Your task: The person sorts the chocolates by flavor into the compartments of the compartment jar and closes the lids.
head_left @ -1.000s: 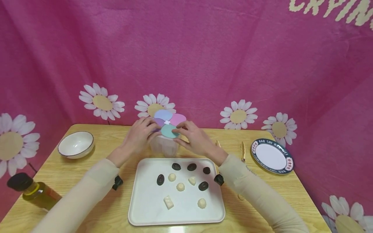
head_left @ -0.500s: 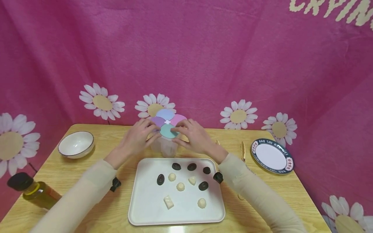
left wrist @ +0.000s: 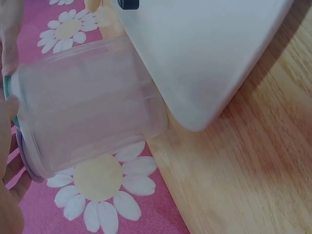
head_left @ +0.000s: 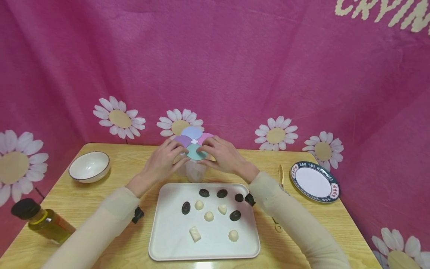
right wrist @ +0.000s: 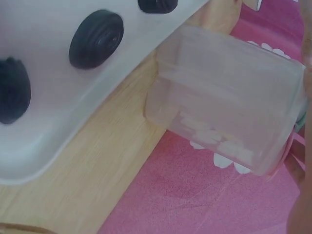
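The lid [head_left: 194, 142] was blue, purple, pink and green, the tray [head_left: 173, 228] white, the backdrop [head_left: 215, 67] magenta with yellow-centred white daisies [head_left: 275, 135]

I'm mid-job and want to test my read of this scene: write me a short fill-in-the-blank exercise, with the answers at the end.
1. Across the multicoloured lid of the container from the right hand is the person's ____ hand.
2. The number of dark pieces on the white tray is ____.
3. The bottle has a cap coloured ____.
4. Seen from the person, the plate lies to the tray's ____.

Missing words: left; five; black; right.
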Action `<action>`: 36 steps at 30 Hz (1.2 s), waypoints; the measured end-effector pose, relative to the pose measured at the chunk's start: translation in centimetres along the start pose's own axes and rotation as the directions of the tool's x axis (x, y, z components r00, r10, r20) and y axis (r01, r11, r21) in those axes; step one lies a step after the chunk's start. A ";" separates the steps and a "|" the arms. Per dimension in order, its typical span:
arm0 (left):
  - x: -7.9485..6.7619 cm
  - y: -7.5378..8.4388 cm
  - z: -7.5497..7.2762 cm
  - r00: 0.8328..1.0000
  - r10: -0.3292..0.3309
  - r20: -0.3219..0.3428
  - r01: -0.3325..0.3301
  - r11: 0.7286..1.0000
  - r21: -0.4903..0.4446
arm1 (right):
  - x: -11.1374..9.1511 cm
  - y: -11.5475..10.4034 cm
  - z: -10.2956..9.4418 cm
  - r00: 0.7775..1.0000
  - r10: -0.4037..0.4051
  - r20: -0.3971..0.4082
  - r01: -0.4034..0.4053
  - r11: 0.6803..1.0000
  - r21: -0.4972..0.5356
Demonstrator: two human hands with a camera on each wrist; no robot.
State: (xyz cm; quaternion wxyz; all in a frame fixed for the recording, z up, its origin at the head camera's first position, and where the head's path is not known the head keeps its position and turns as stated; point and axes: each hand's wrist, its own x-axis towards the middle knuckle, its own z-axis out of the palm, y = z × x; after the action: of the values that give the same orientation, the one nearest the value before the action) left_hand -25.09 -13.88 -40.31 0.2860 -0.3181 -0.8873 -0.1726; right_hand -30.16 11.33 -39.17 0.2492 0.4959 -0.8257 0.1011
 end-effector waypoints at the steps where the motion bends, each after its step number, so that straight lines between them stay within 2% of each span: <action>1: 0.0 0.0 0.0 1.000 -0.002 -0.002 0.002 1.000 0.002 | 0.0 0.1 0.0 1.000 -0.006 0.003 0.006 1.000 -0.005; 10: 0.0 0.0 0.1 1.000 -0.006 -0.005 0.006 1.000 0.016 | 0.2 0.3 -0.1 0.999 -0.052 0.005 0.052 0.999 -0.010; 28: -0.1 -0.2 0.0 1.000 -0.026 -0.010 0.026 0.999 0.023 | 0.9 0.6 -0.1 0.999 -0.025 0.026 0.023 0.999 0.040; 32: 0.0 -0.1 -0.2 0.999 -0.052 -0.001 0.052 0.999 -0.014 | 0.8 0.8 -0.4 1.000 -0.015 0.020 0.014 0.997 0.070; 36: 0.4 0.3 -0.2 0.992 -0.125 0.005 0.124 0.982 -0.142 | 0.4 0.9 -0.6 0.999 0.035 -0.034 -0.030 0.987 0.157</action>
State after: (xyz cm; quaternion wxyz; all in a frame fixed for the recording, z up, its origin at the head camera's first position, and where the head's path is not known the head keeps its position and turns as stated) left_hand -25.05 -13.59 -39.84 0.2532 -0.2811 -0.8903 -0.2536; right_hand -30.94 11.69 -38.38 0.2227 0.4985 -0.8185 0.1788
